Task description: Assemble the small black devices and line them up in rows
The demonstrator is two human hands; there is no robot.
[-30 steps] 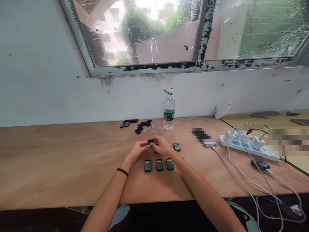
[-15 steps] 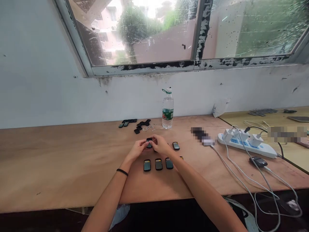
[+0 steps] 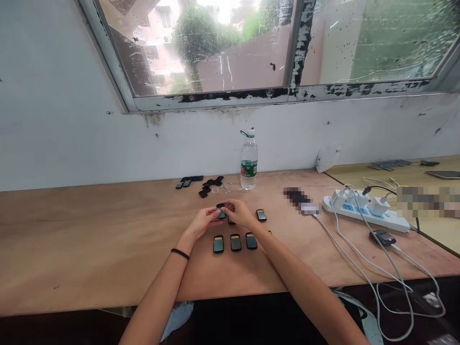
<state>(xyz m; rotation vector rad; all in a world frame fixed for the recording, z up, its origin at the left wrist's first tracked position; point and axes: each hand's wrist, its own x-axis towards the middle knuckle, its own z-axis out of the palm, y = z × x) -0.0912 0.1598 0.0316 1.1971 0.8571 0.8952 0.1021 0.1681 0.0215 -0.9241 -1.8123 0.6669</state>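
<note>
A small black rounded device (image 3: 221, 214) with a grey-green face is held between my two hands. My left hand (image 3: 205, 221) grips its left side, with the thumb on its face. My right hand (image 3: 237, 212) pinches its upper right side with the fingertips. Closer to me lie similar devices in a row: one on the left (image 3: 218, 244), one in the middle (image 3: 235, 243) and one on the right (image 3: 251, 241), each with a yellow strip at its top. Another such device (image 3: 261, 215) lies right of my right hand, and one more is partly hidden under that hand.
Behind my hands lie black pieces (image 3: 206, 188), small silvery bits (image 3: 221, 188) and a group of dark devices (image 3: 187, 182). A water bottle (image 3: 248, 165) stands by the wall. To the right are a white power strip (image 3: 366, 215), cables and a black adapter (image 3: 383, 238).
The device stays between my hands, while my left fingers spread slightly beneath it. The whole view has shifted a little.
</note>
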